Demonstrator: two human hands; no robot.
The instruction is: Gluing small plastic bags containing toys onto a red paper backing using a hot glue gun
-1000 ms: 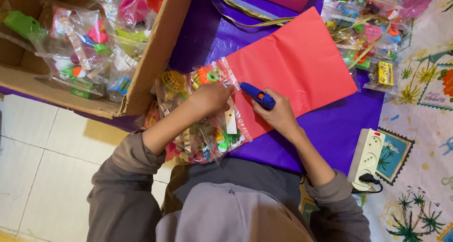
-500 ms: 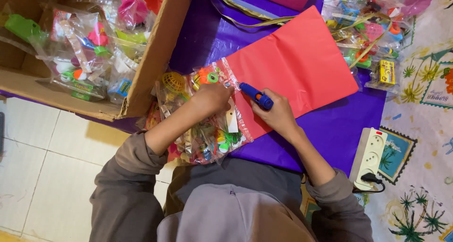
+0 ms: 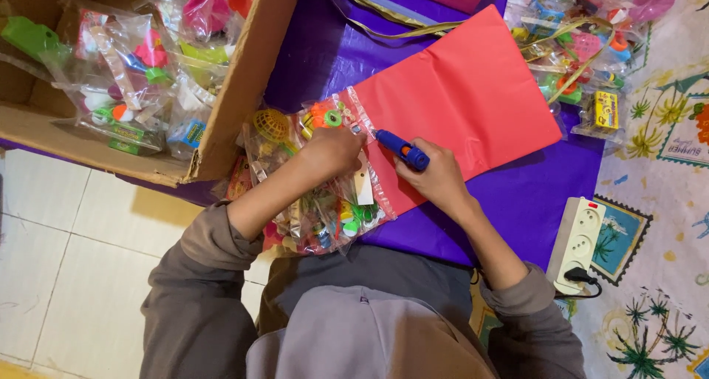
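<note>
At frame centre, the left hand (image 3: 332, 151) is pressing the toy bag (image 3: 325, 194) flat, fingers together, while the right hand (image 3: 436, 176) is gripping a blue glue gun (image 3: 402, 150); keeping the nozzle steady on the red paper (image 3: 465, 98) edge seems wise.

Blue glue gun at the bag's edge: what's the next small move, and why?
Probably draw the blue glue gun a little further along the seam where the clear toy bag meets the red paper; the right hand has its tip there while the left hand pins the bag.
</note>
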